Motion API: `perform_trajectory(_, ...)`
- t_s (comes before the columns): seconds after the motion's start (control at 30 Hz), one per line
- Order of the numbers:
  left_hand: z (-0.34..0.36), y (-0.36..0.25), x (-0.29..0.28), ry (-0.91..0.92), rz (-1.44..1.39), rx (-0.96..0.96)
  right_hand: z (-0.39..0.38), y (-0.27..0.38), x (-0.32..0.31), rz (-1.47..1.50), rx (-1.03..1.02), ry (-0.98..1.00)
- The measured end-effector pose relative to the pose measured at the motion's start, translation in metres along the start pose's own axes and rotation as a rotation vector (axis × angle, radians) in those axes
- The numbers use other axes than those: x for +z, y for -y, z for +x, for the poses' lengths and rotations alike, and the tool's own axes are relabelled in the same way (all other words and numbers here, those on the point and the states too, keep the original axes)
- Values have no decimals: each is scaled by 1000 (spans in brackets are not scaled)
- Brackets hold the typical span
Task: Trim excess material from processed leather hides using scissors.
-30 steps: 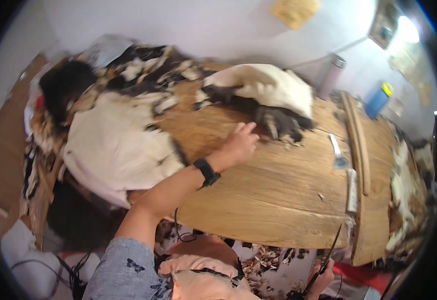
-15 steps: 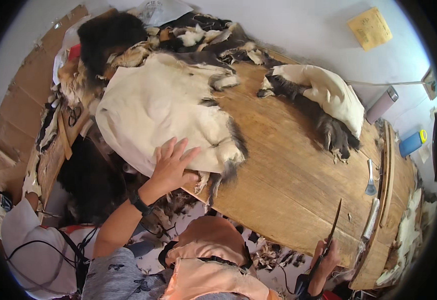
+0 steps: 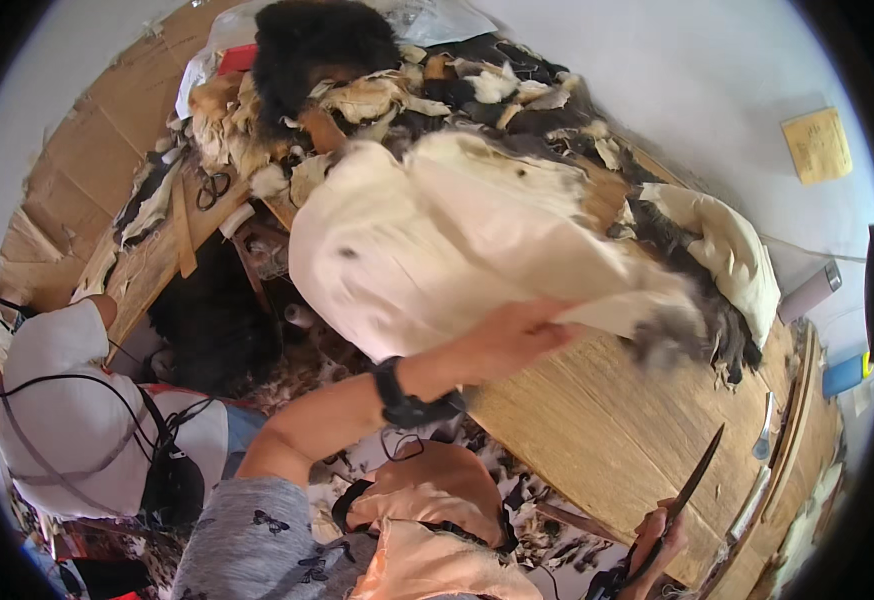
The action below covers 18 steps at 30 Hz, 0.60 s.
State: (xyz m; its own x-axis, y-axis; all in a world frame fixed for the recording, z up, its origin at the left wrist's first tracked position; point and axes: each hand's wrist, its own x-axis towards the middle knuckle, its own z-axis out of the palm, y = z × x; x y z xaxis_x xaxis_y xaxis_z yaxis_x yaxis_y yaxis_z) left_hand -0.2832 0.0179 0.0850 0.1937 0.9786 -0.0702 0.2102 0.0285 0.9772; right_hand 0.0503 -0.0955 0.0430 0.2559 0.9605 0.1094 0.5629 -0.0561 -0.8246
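A large pale hide (image 3: 427,240) with grey-brown fur along its edge spreads over the wooden table (image 3: 567,420). My left hand (image 3: 522,340) is closed on its near edge, and a fold of it stands up off the table. The hide's furred right end is blurred by motion. At the table's near right edge, my right hand (image 3: 660,535) is wrapped round a long, dark, pointed blade (image 3: 699,470) that points up and away. Whether it belongs to a knife or shears I cannot tell. A smaller pale hide (image 3: 727,240) with dark fur lies beyond, at the right.
Fur scraps (image 3: 487,85) and a black fur (image 3: 322,55) are heaped at the back. Scissors (image 3: 213,190) lie on the left board. Another person (image 3: 82,410) sits at the left. A small metal-ended tool (image 3: 764,430) and wooden strips (image 3: 792,420) lie at the right, near a bottle (image 3: 810,292).
My left hand was spread flat on the hide; it has closed on the edge and moved right, drawing the hide across the table. The view has shifted. My right hand still holds the blade.
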Motion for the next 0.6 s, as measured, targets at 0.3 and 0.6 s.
perform_trajectory(0.3,50,-6,118,474,-346,-14,-28,6,-38,104,-39,-83)
perform_trajectory(0.6,61,31,236,685,310,164,-35,-3,-58,-73,13,-210)
